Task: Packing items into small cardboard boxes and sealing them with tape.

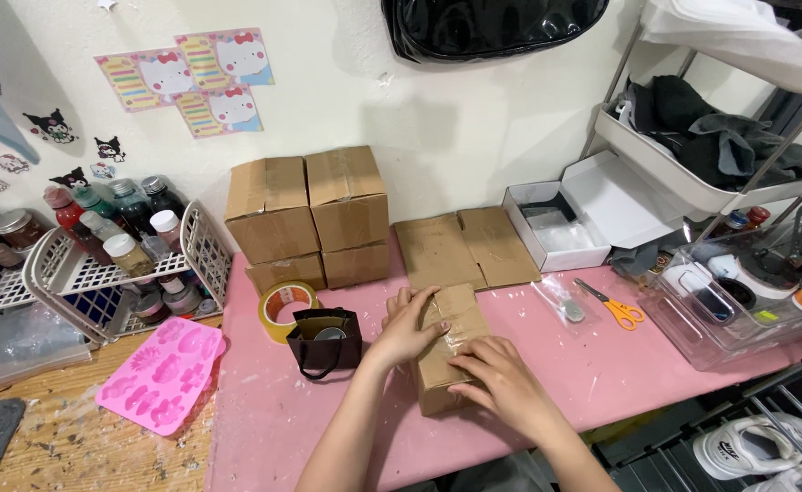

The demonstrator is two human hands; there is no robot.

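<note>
A small brown cardboard box (453, 314) wrapped in clear tape lies on the pink table top (273, 419). My left hand (407, 328) rests on its left side, fingers curled over the top edge. Flat on the near end of the box, my right hand (503, 381) presses down with its fingers spread. A small dark brown paper bag (325, 341) with handles stands just left of my left hand. Behind the bag lies a roll of tape (284, 305).
Stacked cardboard boxes (308, 214) and a flattened one (465, 248) stand against the wall. An open white box (583, 214), orange-handled scissors (612, 305), a clear bin (738, 301) and a wire rack lie right. White baskets of jars (114, 251) and a pink mould (161, 374) are left.
</note>
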